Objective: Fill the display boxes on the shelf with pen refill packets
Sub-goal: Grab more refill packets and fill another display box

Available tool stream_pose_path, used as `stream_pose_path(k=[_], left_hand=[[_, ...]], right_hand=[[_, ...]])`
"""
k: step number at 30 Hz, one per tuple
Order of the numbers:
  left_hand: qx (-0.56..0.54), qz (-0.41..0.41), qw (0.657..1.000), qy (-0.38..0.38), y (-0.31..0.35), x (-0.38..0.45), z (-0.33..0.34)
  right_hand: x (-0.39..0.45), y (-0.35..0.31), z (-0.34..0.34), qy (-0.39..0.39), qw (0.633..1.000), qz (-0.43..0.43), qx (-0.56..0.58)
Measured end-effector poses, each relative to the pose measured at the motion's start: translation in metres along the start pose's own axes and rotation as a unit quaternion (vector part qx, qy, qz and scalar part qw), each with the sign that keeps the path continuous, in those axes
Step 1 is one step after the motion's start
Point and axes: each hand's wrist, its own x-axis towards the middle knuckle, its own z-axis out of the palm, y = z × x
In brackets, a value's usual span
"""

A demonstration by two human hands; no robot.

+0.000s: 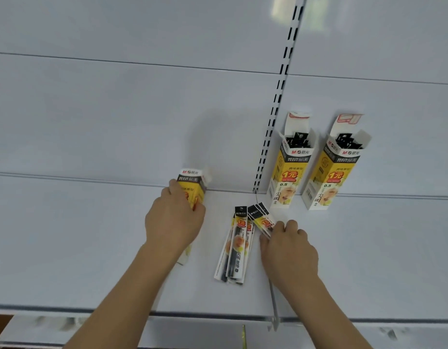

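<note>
1. Our left hand (174,219) wraps its curled fingers round a yellow display box (192,188) on the white shelf (79,248), holding it tipped toward us with its open top pointing away. We cannot see inside it, so we cannot tell how full it is.
2. Just to the right of that grip, a loose pile of refill packets (234,248) lies flat on the shelf, untouched by either hand.
3. Further right, our right hand (288,250) pinches a few fanned packets (262,217) by their lower part, fingertips closed tight on them, their black headers pointing up and left.
4. Beyond this hand, up and to the right, two more boxes (288,162) stand upright against the back panel, dark packet tops showing in their open mouths.
5. We judge the step to be loading the held box; next, the pinched packets need squaring up and steering leftward into its mouth.
</note>
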Motion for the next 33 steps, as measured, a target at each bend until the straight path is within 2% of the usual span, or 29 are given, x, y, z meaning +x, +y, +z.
stream_pose_path(k=[2,5,10,14,19,23,25,27,30,33], left_hand=[[-0.135,0.03,0.99,0.017,0.011,-0.006,-0.009],[-0.32,0.044,0.946,0.009,0.024,-0.012,-0.018],[-0.442,0.075,0.893,-0.02,0.033,-0.015,-0.007],[-0.438,0.138,0.887,-0.04,0.035,-0.019,0.001],[-0.39,0.168,0.905,-0.029,0.027,-0.009,-0.002],[-0.367,0.144,0.919,0.021,0.021,0.004,-0.01],[-0.305,0.141,0.94,0.06,0.023,0.006,-0.012],[-0.247,0.174,0.948,0.099,0.026,0.003,-0.01],[-0.209,0.213,0.943,0.149,0.032,0.003,-0.009],[-0.24,0.245,0.925,0.166,0.035,0.012,-0.013]], right_hand=[[0.002,0.004,-0.002,-0.002,1.0,-0.003,-0.003],[0.006,0.012,-0.001,-0.014,1.0,-0.004,0.004],[0.011,0.016,0.004,-0.007,0.999,-0.004,0.053],[0.013,0.02,0.006,-0.002,0.991,-0.014,0.13],[0.02,0.029,0.001,-0.008,0.981,-0.005,0.193],[0.028,0.031,-0.004,-0.01,0.978,0.006,0.21],[0.031,0.03,-0.007,-0.006,0.974,0.012,0.225],[0.032,0.03,-0.01,-0.016,0.966,0.025,0.258],[0.032,0.027,-0.021,-0.035,0.95,0.042,0.307],[0.032,0.025,-0.037,-0.04,0.937,0.032,0.345]])
